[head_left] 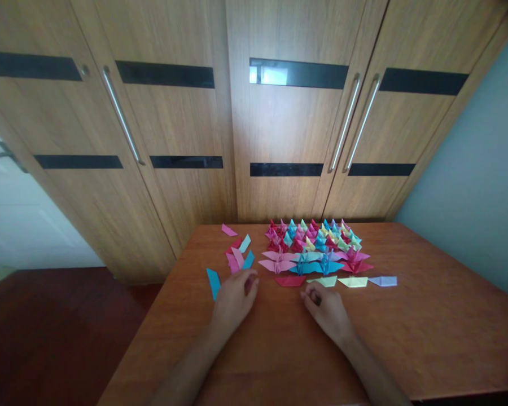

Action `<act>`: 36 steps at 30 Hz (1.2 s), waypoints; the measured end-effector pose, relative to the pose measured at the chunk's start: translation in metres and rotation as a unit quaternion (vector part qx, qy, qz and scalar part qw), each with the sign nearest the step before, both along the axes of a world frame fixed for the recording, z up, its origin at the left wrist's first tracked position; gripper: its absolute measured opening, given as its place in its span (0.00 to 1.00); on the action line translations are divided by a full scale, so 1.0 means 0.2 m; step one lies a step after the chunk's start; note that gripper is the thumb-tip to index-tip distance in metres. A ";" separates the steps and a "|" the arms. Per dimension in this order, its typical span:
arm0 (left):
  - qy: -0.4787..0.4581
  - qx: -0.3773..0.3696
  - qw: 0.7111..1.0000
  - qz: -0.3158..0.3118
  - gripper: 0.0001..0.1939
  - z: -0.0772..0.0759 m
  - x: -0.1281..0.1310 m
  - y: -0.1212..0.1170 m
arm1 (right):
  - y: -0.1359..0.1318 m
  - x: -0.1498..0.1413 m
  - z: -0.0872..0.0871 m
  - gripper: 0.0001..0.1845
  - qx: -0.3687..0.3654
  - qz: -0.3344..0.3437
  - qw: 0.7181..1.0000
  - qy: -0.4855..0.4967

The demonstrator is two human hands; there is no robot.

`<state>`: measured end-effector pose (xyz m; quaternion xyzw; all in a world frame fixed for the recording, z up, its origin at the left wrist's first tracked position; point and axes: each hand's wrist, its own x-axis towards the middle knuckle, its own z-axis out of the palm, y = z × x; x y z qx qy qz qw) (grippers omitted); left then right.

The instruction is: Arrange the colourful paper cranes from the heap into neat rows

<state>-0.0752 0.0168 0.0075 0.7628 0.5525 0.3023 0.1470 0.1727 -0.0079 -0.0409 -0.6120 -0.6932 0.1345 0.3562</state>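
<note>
My left hand (236,297) rests on the table, fingers curled in, with no paper showing in them. A folded blue paper strip (214,283) lies against its left side, and another blue strip (248,260) is just beyond its fingers. My right hand (327,310) is also curled, with nothing visible in the grip. Close in front of it lie a folded red piece (290,281) and a pale green piece (325,281), in a row with a pale yellow piece (354,282) and a lilac piece (383,281). Behind the row are half-opened paper cranes (322,267), wings spread.
Several rows of small finished-looking paper cranes (311,235) stand at the table's back. Loose pink strips (229,230) and a mint strip (245,243) lie at the back left. The wooden table (271,349) meets a wardrobe (279,197); a wall (469,186) rises at right.
</note>
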 end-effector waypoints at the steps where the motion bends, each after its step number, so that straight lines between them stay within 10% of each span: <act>1: 0.032 0.008 0.999 0.024 0.11 0.01 -0.05 0.01 | -0.01 0.00 0.00 0.11 -0.006 0.002 1.000 -0.001; 9: 0.254 0.016 0.951 0.174 0.26 0.02 -0.42 0.07 | -0.02 0.00 0.01 0.10 -0.020 0.012 1.000 0.011; 36: 0.100 0.029 0.995 0.003 0.25 -0.10 -0.47 0.11 | -0.04 -0.01 0.02 0.09 -0.025 0.012 0.999 -0.018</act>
